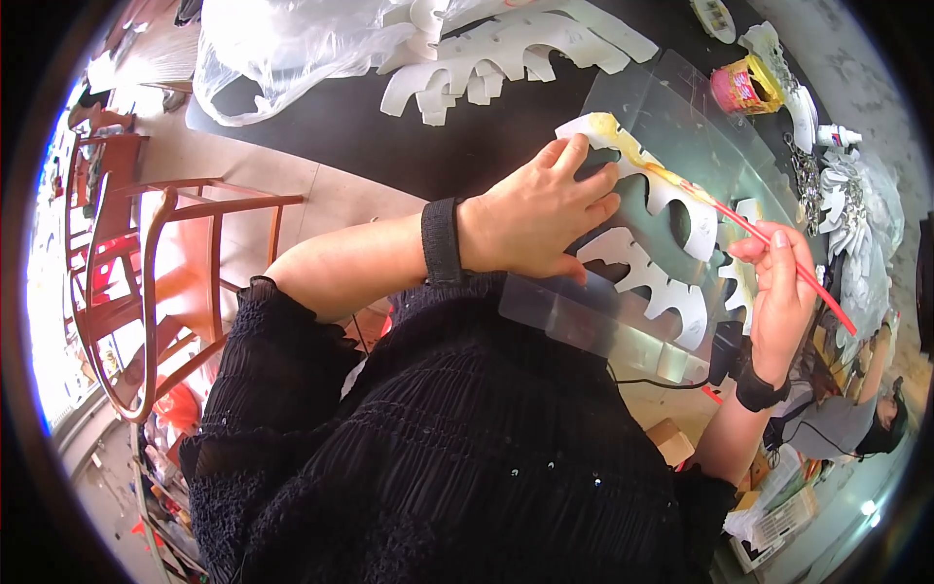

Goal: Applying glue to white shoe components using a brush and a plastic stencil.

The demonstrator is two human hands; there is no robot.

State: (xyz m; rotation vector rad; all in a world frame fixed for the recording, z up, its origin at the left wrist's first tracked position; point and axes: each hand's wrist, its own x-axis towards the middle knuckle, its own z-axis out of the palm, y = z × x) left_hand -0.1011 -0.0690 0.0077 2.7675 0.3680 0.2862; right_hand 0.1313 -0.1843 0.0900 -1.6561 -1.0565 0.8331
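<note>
A white scalloped strip [697, 222] lies slantwise on a clear sheet [632, 206], with yellowish paste smeared along its upper edge. My left hand [530, 216] rests at the strip's left end, fingers spread, the fingertips touching it. In my right hand [784, 284] a thin red-handled brush [747, 226] is pinched between thumb and fingers. Its tip meets the pasted edge of the strip. Just nearer to me is a second scalloped white strip [671, 292]. Another small white piece [735, 277] sits beside my right hand, partly hidden.
Beyond my hands, several white cut-out strips [486, 76] lie on the black table [321, 146], beside a white plastic bag [282, 58]. A yellow and red pot [747, 86] and a small white bottle [839, 135] stand right. A wooden chair [151, 282] is at left; another person [842, 423] is at lower right.
</note>
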